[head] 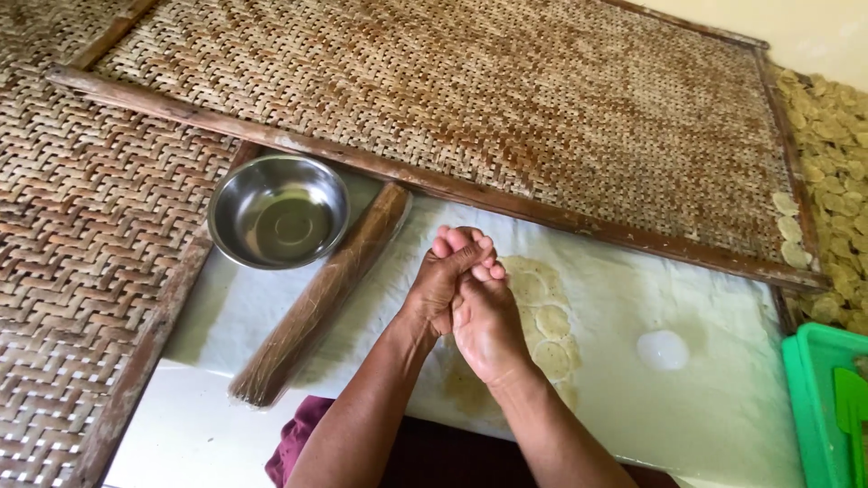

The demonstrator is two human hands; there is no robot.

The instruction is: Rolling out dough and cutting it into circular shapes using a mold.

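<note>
**Two hands pressing together over a sheet of cut dough**

The person is holding the left hand (440, 280) and the right hand (484, 312) clasped against each other, palms meeting and fingers folding over one another. The fingers are curling closed, but whether anything is sitting between the palms I cannot tell; nothing is showing out of the clasp.

Taking the rolled dough sheet (542, 325) as the landmark: it is lying flat on the white cloth (687, 407), directly beneath and just beyond the hands, with round discs already marked out in it. The hands are hovering over its near left part, not visibly touching it. Left of the sheet, a wooden rolling pin (321, 294) is lying at a slant, and past that a steel bowl (278, 210) is standing on the cloth. Right of the sheet, well apart, a small white round cutter (663, 349) is resting. Beyond the sheet, a woven bamboo tray (470, 99) is stretching across, with a few pale discs (788, 226) lined along its right edge. A green plastic tray (818, 398) is sitting at the far right.

The dough looks thin, soft and light, likely to tear or stretch; each disc would best be lifted by sliding fingertips under its edge rather than pinching it.
</note>
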